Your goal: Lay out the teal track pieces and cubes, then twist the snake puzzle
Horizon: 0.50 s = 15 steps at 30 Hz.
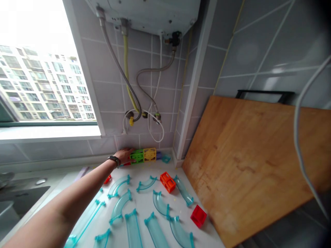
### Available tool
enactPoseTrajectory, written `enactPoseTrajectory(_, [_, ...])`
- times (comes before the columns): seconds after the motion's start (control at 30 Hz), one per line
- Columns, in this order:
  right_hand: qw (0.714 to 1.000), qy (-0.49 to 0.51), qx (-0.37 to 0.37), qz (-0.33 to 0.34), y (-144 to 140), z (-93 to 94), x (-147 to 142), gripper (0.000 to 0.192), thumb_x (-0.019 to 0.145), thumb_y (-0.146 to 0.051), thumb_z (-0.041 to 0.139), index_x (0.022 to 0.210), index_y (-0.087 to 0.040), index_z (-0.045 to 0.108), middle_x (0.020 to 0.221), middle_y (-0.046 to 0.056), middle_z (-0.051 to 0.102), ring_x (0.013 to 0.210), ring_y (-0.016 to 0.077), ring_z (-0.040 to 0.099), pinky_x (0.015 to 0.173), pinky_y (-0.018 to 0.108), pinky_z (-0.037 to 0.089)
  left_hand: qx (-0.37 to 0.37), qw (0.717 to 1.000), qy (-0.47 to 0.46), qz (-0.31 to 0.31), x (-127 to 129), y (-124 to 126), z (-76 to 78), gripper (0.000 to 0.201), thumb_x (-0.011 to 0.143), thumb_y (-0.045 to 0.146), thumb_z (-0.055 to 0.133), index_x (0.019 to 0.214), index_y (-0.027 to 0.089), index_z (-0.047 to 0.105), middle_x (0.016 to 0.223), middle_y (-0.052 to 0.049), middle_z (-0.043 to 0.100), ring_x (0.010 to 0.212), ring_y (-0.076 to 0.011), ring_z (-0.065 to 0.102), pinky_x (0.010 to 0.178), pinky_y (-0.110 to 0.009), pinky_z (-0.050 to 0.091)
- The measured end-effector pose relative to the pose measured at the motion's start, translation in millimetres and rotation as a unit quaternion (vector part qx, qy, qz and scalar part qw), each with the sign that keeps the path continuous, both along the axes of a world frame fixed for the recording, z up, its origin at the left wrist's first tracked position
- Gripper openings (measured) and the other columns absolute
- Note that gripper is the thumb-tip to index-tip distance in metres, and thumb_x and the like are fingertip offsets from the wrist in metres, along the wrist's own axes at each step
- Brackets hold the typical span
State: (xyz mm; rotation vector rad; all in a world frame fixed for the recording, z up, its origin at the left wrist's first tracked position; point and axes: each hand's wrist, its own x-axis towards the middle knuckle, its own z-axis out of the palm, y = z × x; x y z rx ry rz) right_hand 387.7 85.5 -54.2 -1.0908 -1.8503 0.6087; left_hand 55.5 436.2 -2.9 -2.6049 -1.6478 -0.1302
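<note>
My left hand (125,156) reaches to the back of the white countertop, its fingers and thumb closed on the left end of a green openwork toy block (137,156). A yellow block (150,155) of the same kind stands directly to the right of the green one. Purple (158,156) and clear teal (166,158) pieces lie past the yellow block. Something red (126,164) shows low beside my hand, partly hidden. My right hand is out of view.
Curved teal track pieces (159,204) and straight track pieces (133,229) cover the counter, with an orange block (168,182) and a red block (198,216) among them. A wooden board (248,155) leans at the right. A sink (28,201) is at the left; hoses (126,62) hang above.
</note>
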Motion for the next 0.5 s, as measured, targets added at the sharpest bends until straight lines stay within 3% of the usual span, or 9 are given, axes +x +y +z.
enactPoseTrajectory(0.1, [1.0,-0.019,0.021,0.008,30.5,-2.1,8.1,0.037,0.097,-0.054,0.065,0.128,-0.034,0.069,0.127,0.006,0.073,0.106,0.0246,0.072,0.08,0.037,0.064,-0.004,1.0,-0.001,0.004,-3.8,3.9,-5.6,0.043,0.1,0.039,0.067,0.137,0.019,0.061,0.136,-0.012,0.065,0.116,-0.0281,0.067,0.098,-0.052,0.057])
enactPoseTrajectory(0.2, [0.996,-0.047,0.069,0.019,35.4,-1.1,11.4,0.029,0.093,-0.045,0.068,0.122,-0.04,0.072,0.099,0.001,0.077,0.089,0.0269,0.074,0.071,0.04,0.065,0.001,1.0,-0.01,0.007,-7.1,5.1,-12.2,0.044,0.1,0.04,0.067,0.138,0.019,0.06,0.137,-0.012,0.064,0.118,-0.0288,0.066,0.1,-0.053,0.056])
enactPoseTrajectory(0.3, [0.991,-0.079,0.104,0.001,47.6,20.6,3.5,0.026,0.093,-0.03,0.064,0.118,-0.035,0.071,0.092,0.003,0.074,0.086,0.0251,0.071,0.08,0.042,0.064,0.006,1.0,-0.021,0.007,-9.2,6.7,-18.9,0.045,0.1,0.041,0.066,0.138,0.019,0.06,0.137,-0.012,0.064,0.119,-0.029,0.066,0.101,-0.054,0.055])
enactPoseTrajectory(0.37, [0.983,-0.149,0.086,-0.066,84.3,45.1,-12.5,0.023,0.096,-0.025,0.059,0.117,-0.027,0.069,0.108,0.007,0.072,0.102,0.0243,0.068,0.094,0.041,0.059,0.01,1.0,-0.027,0.007,-10.1,7.7,-22.3,0.044,0.1,0.042,0.066,0.138,0.019,0.06,0.137,-0.012,0.064,0.118,-0.0289,0.066,0.101,-0.054,0.055])
enactPoseTrajectory(0.43, [0.971,-0.218,0.051,-0.089,144.9,66.6,-36.0,0.023,0.099,-0.028,0.058,0.119,-0.023,0.069,0.116,0.009,0.07,0.115,0.0239,0.063,0.104,0.038,0.052,0.013,0.999,-0.031,0.007,-10.5,8.1,-24.4,0.044,0.1,0.042,0.066,0.138,0.019,0.06,0.137,-0.012,0.064,0.118,-0.0288,0.066,0.101,-0.053,0.055])
enactPoseTrajectory(0.5, [0.962,-0.253,0.041,-0.091,214.2,76.0,-61.6,0.033,0.096,-0.032,0.064,0.127,-0.019,0.067,0.123,0.013,0.068,0.12,0.0278,0.06,0.106,0.042,0.049,0.017,0.999,-0.036,0.007,-10.6,7.7,-25.9,0.044,0.1,0.041,0.066,0.137,0.019,0.06,0.137,-0.012,0.064,0.118,-0.0288,0.066,0.101,-0.053,0.055])
